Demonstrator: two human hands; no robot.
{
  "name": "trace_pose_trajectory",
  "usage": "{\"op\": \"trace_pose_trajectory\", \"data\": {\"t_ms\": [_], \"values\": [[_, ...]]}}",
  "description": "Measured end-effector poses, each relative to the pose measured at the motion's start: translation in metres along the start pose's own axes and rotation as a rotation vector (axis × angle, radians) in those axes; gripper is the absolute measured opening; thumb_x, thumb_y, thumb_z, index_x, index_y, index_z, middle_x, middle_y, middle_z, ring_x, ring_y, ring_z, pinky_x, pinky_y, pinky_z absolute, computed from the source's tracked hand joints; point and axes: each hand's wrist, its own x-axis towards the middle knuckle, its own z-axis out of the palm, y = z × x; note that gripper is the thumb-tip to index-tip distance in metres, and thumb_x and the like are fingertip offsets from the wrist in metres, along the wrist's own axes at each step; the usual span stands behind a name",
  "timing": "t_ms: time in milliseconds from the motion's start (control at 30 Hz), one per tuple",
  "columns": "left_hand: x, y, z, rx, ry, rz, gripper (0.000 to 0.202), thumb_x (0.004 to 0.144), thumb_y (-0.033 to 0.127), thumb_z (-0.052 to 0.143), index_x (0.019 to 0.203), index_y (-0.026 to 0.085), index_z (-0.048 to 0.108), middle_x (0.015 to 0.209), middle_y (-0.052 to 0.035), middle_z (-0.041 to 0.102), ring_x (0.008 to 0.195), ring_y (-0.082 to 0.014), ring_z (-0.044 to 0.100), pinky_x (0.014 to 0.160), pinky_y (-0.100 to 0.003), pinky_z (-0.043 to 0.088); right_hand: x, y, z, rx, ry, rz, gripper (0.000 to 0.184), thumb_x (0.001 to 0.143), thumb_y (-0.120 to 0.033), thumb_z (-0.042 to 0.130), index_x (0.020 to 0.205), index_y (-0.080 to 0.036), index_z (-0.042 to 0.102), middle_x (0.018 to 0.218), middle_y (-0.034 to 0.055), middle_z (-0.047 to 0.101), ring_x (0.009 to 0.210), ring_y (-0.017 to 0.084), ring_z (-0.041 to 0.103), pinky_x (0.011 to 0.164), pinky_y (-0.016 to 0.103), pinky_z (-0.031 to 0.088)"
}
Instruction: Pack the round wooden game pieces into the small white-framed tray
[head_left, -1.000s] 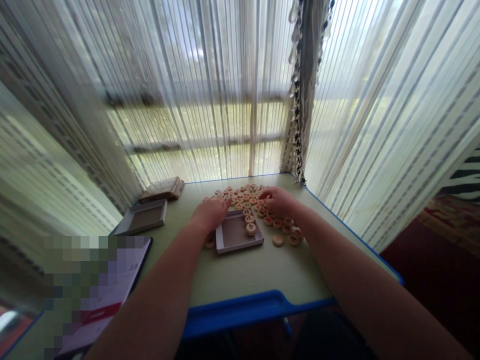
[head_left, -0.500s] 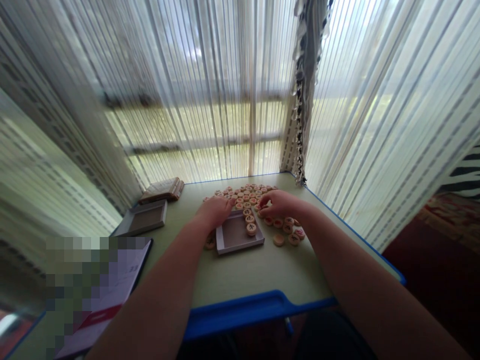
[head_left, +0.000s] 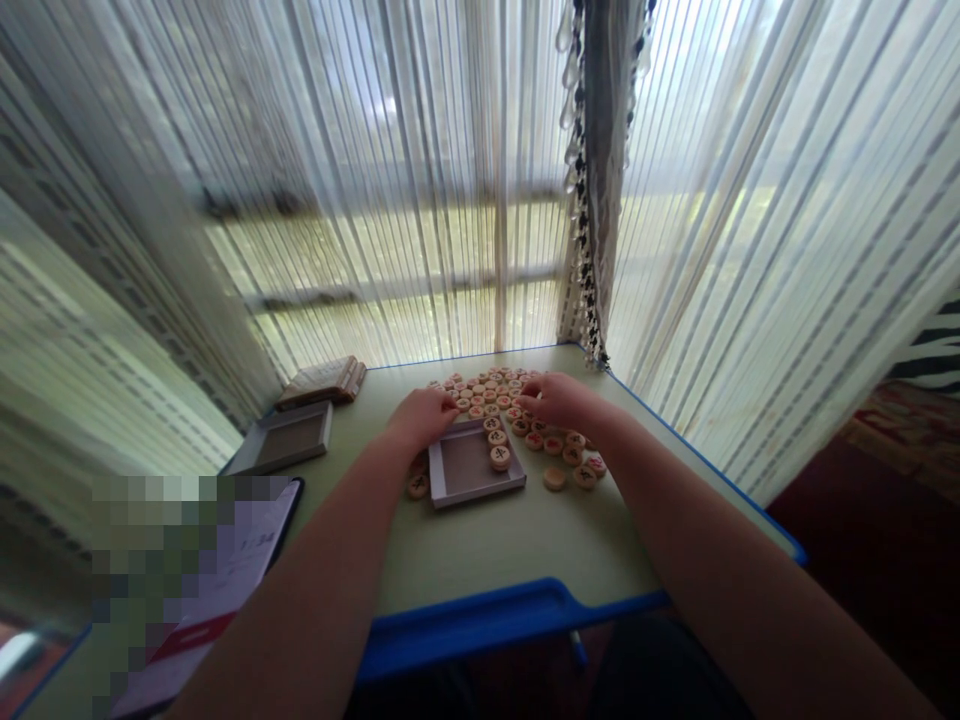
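A shallow open box (head_left: 478,493) stands on the table, with three round wooden Chinese chess pieces (head_left: 499,458) lined along its right side. My left hand (head_left: 424,414) is at the box's far left corner, fingers curled together; whatever they hold, if anything, is hidden. Beyond the box lies a spread of loose pieces (head_left: 490,377), marked in red or black. My right hand (head_left: 559,400) reaches in among them at the right, thumb and fingers bent in a pinch. What is between its fingertips I cannot make out.
More pieces (head_left: 585,477) lie right of the box, and one piece (head_left: 418,486) lies left of it. An empty box part (head_left: 322,440), a folded bundle (head_left: 322,380) and a tablet-like screen (head_left: 225,590) are at the left. Blue edging (head_left: 480,625) borders the table; curtains hang behind.
My left hand has shifted slightly left. My right hand has risen a little away from the nearer pieces, uncovering some of them. The three pieces in the box stay in place.
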Motion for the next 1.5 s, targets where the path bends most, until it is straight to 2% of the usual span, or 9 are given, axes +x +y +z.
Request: {"op": "trace_pose_trajectory", "data": {"t_ms": [267, 467, 567, 667, 767, 900, 1100, 1367, 1500], "values": [[0.006, -0.012, 0.004, -0.172, 0.004, -0.097, 0.030, 0.064, 0.034, 0.056, 0.086, 0.017, 0.067, 0.082, -0.0053, 0.067, 0.077, -0.0200, 0.059, 0.064, -0.026, 0.043, 0.005, 0.007, 0.009, -0.021, 0.028, 0.015, 0.034, 0.080, -0.037, 0.040, 0.078, -0.016, 0.067, 0.072, 0.0051, 0.066, 0.061, 0.013, 0.053, 0.055, 0.023, 0.033], [0.002, -0.006, -0.001, -0.191, 0.171, -0.103, 0.032, 0.065, 0.030, 0.056, 0.091, 0.015, 0.065, 0.081, -0.0062, 0.065, 0.073, -0.0181, 0.058, 0.067, -0.028, 0.044, 0.003, 0.006, 0.006, 0.032, 0.101, 0.053, 0.028, 0.079, -0.033, 0.044, 0.092, -0.019, 0.065, 0.085, 0.0048, 0.066, 0.074, 0.014, 0.056, 0.064, 0.022, 0.037], [-0.002, -0.003, -0.010, -0.371, 0.275, -0.157, 0.035, 0.064, 0.034, 0.059, 0.092, 0.014, 0.063, 0.081, -0.0064, 0.064, 0.070, -0.0169, 0.058, 0.066, -0.029, 0.044, 0.001, 0.000, 0.000, 0.046, 0.141, 0.007, 0.026, 0.080, -0.029, 0.044, 0.093, -0.019, 0.064, 0.086, 0.0049, 0.066, 0.075, 0.014, 0.056, 0.066, 0.022, 0.038], [-0.009, 0.000, -0.019, -0.724, 0.333, -0.202, 0.041, 0.062, 0.037, 0.063, 0.096, 0.013, 0.060, 0.086, -0.0073, 0.064, 0.074, -0.0166, 0.059, 0.066, -0.029, 0.046, -0.002, -0.014, -0.006, 0.081, 0.198, -0.051, 0.026, 0.080, -0.029, 0.044, 0.095, -0.018, 0.063, 0.087, 0.0055, 0.064, 0.076, 0.014, 0.055, 0.068, 0.023, 0.038], [-0.017, 0.006, -0.027, -1.025, 0.214, -0.163, 0.045, 0.058, 0.034, 0.068, 0.096, 0.011, 0.059, 0.090, -0.0086, 0.065, 0.079, -0.0170, 0.060, 0.071, -0.031, 0.047, -0.006, -0.032, -0.007, 0.137, 0.277, -0.160, 0.027, 0.080, -0.030, 0.047, 0.101, -0.019, 0.060, 0.092, 0.0058, 0.062, 0.083, 0.016, 0.053, 0.073, 0.026, 0.038], [-0.028, 0.013, -0.033, -1.131, 0.054, -0.086, 0.042, 0.058, 0.030, 0.070, 0.093, 0.010, 0.060, 0.089, -0.0095, 0.065, 0.078, -0.0164, 0.060, 0.072, -0.032, 0.046, -0.013, -0.052, -0.005, 0.175, 0.308, -0.321, 0.033, 0.078, -0.033, 0.051, 0.109, -0.021, 0.054, 0.102, 0.0069, 0.058, 0.093, 0.018, 0.051, 0.078, 0.030, 0.038], [-0.034, 0.013, -0.031, -1.069, -0.002, -0.117, 0.041, 0.059, 0.032, 0.069, 0.092, 0.010, 0.061, 0.086, -0.0102, 0.066, 0.077, -0.0181, 0.060, 0.068, -0.032, 0.046, -0.018, -0.060, -0.001, 0.170, 0.248, -0.367, 0.025, 0.077, -0.032, 0.054, 0.099, -0.021, 0.058, 0.099, 0.0071, 0.060, 0.092, 0.018, 0.053, 0.077, 0.029, 0.039], [-0.033, 0.012, -0.029, -1.215, -0.071, -0.103, 0.038, 0.056, 0.030, 0.072, 0.087, 0.011, 0.062, 0.083, -0.0076, 0.065, 0.077, -0.0169, 0.060, 0.074, -0.034, 0.046, -0.021, -0.067, 0.000, 0.202, 0.260, -0.381, 0.023, 0.078, -0.034, 0.053, 0.098, -0.022, 0.058, 0.093, 0.0043, 0.062, 0.085, 0.015, 0.054, 0.072, 0.026, 0.038], [-0.035, 0.012, -0.031, -1.230, -0.087, -0.085, 0.035, 0.058, 0.029, 0.071, 0.086, 0.011, 0.062, 0.081, -0.0066, 0.065, 0.072, -0.0145, 0.059, 0.070, -0.031, 0.046, -0.023, -0.070, -0.004, 0.221, 0.272, -0.382, 0.022, 0.078, -0.033, 0.053, 0.095, -0.021, 0.058, 0.091, 0.0040, 0.061, 0.080, 0.013, 0.053, 0.068, 0.024, 0.037]]}}
